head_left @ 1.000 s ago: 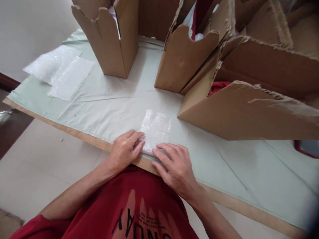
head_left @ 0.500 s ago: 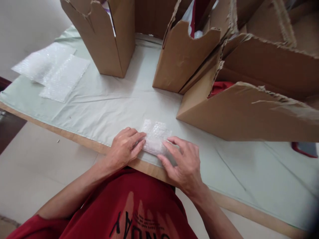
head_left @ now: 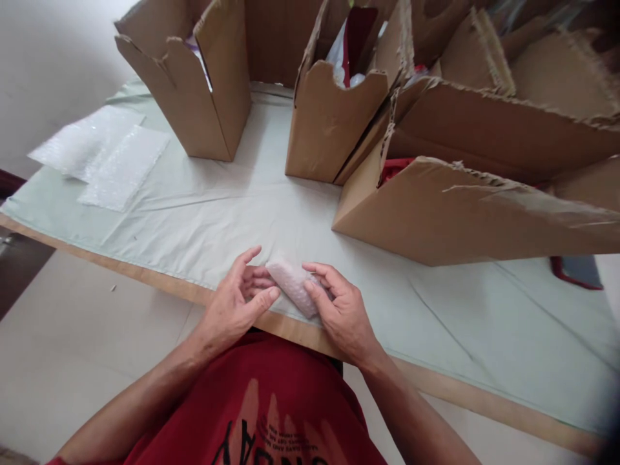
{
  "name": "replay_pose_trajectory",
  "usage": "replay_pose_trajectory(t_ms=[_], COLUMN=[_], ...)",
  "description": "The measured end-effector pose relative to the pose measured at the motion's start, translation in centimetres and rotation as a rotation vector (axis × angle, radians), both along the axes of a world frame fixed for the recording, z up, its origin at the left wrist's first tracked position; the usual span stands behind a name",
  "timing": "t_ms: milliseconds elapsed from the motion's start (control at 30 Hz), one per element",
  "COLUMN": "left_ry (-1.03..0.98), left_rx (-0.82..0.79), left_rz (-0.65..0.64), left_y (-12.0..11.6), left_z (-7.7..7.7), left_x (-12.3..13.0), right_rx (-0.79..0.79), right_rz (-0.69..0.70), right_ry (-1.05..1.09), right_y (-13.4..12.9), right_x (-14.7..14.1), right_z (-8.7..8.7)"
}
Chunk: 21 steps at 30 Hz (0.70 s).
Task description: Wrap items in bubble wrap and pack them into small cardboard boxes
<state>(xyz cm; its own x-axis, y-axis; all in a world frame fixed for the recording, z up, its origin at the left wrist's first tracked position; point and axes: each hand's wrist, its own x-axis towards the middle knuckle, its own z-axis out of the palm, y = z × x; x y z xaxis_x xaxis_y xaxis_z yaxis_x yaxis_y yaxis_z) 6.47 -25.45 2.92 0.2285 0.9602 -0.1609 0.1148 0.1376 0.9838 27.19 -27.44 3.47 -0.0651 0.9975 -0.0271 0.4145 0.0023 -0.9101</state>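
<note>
A small bubble-wrap bundle [head_left: 293, 284] is tilted up above the front edge of the cloth-covered table [head_left: 194, 219]. My right hand [head_left: 339, 307] grips its right end between thumb and fingers. Beside its left end is my left hand [head_left: 245, 290], with the fingers apart and the palm turned toward the bundle. Whether the left fingertips touch the wrap is hard to tell. What lies inside the bundle is hidden by the wrap.
Flat bubble-wrap sheets [head_left: 123, 168] lie at the left of the table. A tall cardboard box [head_left: 201, 110] stands at the back left, another box [head_left: 329, 126] at the back middle, and a long open box [head_left: 460, 213] at the right. A dark, red-edged flat object [head_left: 576, 271] lies far right.
The bubble wrap lay flat under both hands and is now a narrow folded bundle, lifted and turned. My left hand has come off it and opened; my right hand has closed on it.
</note>
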Motion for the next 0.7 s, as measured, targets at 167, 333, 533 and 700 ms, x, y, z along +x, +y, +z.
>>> replay_pose_trajectory(t_ms=[167,333,533,700], left_ry=[-0.057,0.158,0.020,0.065], left_rx=[0.037,0.352,0.358,0.405], left_rz=[0.026,-0.107,-0.195,-0.323], left_y=[-0.7,-1.5,-2.5,-2.7], left_z=[0.2,1.4,1.2,0.2], left_x=[1.9,2.9,5.2,5.9], right_rx=[0.135,0.106,0.217,0.111], right_rz=[0.026,0.152,0.065,0.067], right_ry=[-0.056,-0.064,0.074,-0.140], right_y=[-0.6,-0.6,-1.2,-2.2], right_x=[0.6,2.5,3.5,5.8], right_z=[0.3,3.4,6.0,6.7])
